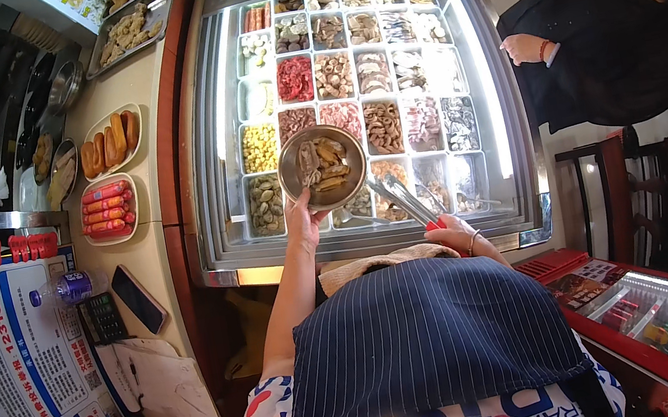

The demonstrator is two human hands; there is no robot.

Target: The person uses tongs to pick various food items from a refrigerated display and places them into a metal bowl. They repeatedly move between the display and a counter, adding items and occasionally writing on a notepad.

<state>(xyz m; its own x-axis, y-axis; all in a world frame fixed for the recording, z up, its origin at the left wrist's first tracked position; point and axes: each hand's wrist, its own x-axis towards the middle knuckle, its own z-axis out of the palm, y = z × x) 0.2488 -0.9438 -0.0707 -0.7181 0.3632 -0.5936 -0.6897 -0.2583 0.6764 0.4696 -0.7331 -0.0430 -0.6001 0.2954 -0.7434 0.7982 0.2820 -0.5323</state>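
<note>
My left hand (302, 219) grips the near left rim of a round steel bowl (288, 163), held over the lit display case. Pieces of brownish and pale food (324, 164) lie in the bowl. Steel tongs (403, 199) with red handles are in my right hand (455, 235), close to the case's front edge. The tongs' tips point up and left, near the bowl's right side, and nothing shows clearly between them. Beneath, white trays hold sorted foods, among them yellow corn pieces (259, 147), shellfish (265, 205) and red meat (295, 79).
Left of the display case (220, 267) runs a counter with a plate of sausages (108, 210), a plate of fried dough sticks (110, 145), a phone (139, 298) and a plastic bottle (69, 289). Another person's hand (530, 49) is at the right. A red-framed cabinet (634, 308) stands lower right.
</note>
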